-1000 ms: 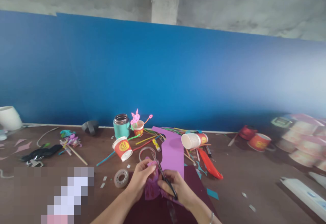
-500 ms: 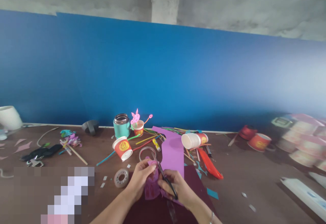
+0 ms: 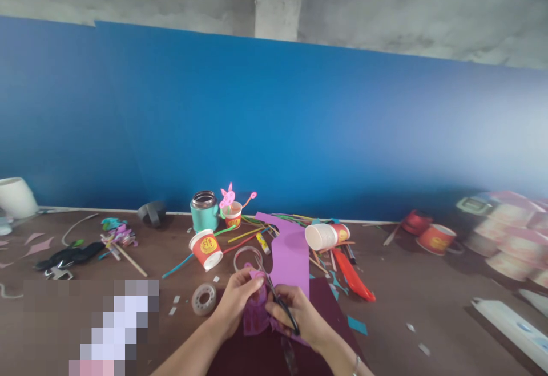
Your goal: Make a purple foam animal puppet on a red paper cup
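Observation:
Near the front of the table, my left hand (image 3: 240, 295) pinches a purple paper cutout (image 3: 256, 316) between thumb and fingers. My right hand (image 3: 295, 313) is closed round the dark handles of a pair of scissors (image 3: 280, 303), whose blades point up and left against the paper's edge. Behind my hands lies a larger purple paper sheet (image 3: 291, 250) with a curved cut side. Under them is a dark maroon sheet (image 3: 329, 313). A roll of clear tape (image 3: 204, 299) lies left of my left hand, and another tape ring (image 3: 242, 253) sits just beyond the scissor tips.
A red paper cup (image 3: 208, 249) lies tilted before a teal thermos (image 3: 204, 213). Behind stands a cup with a pink paper animal (image 3: 228, 198). Stacked paper cups (image 3: 323, 236) lie right of centre, beside a red plastic piece (image 3: 353, 276). A white power strip (image 3: 514, 327) is at right.

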`<state>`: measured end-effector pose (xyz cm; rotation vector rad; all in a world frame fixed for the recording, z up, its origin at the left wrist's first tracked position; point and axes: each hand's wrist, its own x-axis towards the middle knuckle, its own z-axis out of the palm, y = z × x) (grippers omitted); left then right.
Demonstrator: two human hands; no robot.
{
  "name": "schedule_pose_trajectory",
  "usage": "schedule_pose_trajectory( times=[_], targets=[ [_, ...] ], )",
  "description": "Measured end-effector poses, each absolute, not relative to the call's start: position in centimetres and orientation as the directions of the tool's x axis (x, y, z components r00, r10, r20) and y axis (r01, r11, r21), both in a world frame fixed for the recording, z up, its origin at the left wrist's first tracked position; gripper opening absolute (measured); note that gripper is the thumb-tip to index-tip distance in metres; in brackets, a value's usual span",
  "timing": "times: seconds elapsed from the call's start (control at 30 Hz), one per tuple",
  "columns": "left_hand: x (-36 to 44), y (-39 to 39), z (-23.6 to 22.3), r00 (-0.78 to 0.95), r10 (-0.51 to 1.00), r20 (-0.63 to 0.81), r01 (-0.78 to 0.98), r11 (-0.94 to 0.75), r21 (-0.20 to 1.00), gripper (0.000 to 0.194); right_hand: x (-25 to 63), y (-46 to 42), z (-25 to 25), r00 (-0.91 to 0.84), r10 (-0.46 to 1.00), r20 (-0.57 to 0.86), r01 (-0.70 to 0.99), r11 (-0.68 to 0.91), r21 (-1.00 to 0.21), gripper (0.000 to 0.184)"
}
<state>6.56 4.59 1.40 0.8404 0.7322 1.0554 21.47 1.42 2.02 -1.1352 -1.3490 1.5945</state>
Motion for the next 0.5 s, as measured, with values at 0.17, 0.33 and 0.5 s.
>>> schedule_pose_trajectory(
  times=[0.17, 0.33, 0.5],
  targets=[
    [6.73, 4.35, 1.88, 0.305, 0.950, -0.071, -0.433, 0.205, 0.878, 0.029, 21.52, 1.54, 1.91, -0.304, 0.938, -0.168, 0.048, -0.161, -0.986, 0.040],
    [6.78, 4.33, 2.10, 0.297, 0.951, -0.086, -0.424, 0.212, 0.880, 0.029, 21.52, 1.58, 1.84, -0.324, 0.933, -0.155, 0.039, -0.151, -0.988, 0.038],
    [6.71, 4.39, 1.98, 0.309, 0.946, -0.098, -0.410, 0.225, 0.884, 0.029, 21.44, 1.56, 1.66, -0.335, 0.933, -0.133, 0.010, -0.138, -0.990, 0.037]
  ],
)
